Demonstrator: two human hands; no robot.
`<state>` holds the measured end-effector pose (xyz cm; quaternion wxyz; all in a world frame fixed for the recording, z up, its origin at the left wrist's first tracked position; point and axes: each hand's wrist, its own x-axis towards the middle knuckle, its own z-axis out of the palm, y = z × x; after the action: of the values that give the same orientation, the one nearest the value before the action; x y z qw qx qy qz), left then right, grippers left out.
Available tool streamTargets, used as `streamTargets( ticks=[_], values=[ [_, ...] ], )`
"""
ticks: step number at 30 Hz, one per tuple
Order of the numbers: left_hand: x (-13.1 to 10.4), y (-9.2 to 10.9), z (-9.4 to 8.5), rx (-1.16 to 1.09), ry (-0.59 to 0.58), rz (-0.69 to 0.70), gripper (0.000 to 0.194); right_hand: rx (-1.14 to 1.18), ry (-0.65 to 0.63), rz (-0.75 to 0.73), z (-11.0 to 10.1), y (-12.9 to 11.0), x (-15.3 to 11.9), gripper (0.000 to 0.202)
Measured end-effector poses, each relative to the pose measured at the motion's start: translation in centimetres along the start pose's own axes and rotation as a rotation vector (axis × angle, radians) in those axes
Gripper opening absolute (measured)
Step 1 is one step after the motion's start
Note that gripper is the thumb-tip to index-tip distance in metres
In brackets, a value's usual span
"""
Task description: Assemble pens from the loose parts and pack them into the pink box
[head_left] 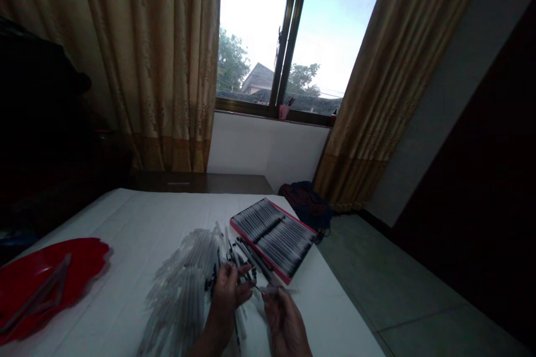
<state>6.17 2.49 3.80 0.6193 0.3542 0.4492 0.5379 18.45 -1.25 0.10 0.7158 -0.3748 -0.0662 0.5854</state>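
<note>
Pinching a thin dark rod (256, 288) in the left hand (225, 297), close to a clear tube (271, 290) held in the right hand (285, 321). Seemingly part done: pens (287, 240) in two rows in the red tray (281, 275); loose tubes (184, 284) piled on the white cover (142, 223).

Gold curtains (167, 67) beside window (335, 22); pink cup (283, 112) on sill (247, 115); tiled floor (377, 273).

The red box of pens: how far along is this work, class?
Looks done: rows of pens in the red box. In hand: a thin dark piece in the left hand, by a clear tube in the right hand. Apparently left: the heap of clear tubes and loose black parts beside it.
</note>
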Motion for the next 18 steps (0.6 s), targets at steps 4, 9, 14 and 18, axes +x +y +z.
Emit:
streamTargets(
  ticks=[4,9,14,18],
  values=[
    [-0.1,1.2,-0.3,-0.146,0.043,-0.006,0.037,0.001,0.020,-0.019,0.0,0.4,-0.1,0.033],
    [-0.1,1.9,-0.7,-0.163,0.105,-0.016,0.038,-0.044,0.030,-0.040,0.2,1.3,-0.1,0.033],
    [-0.4,2.1,-1.0,-0.128,0.092,-0.006,0.036,-0.010,0.007,-0.019,1.1,1.7,-0.5,0.034],
    [-0.6,2.5,-1.2,-0.122,0.120,0.023,0.037,0.003,0.013,-0.023,1.4,1.7,-0.6,0.035]
  ],
)
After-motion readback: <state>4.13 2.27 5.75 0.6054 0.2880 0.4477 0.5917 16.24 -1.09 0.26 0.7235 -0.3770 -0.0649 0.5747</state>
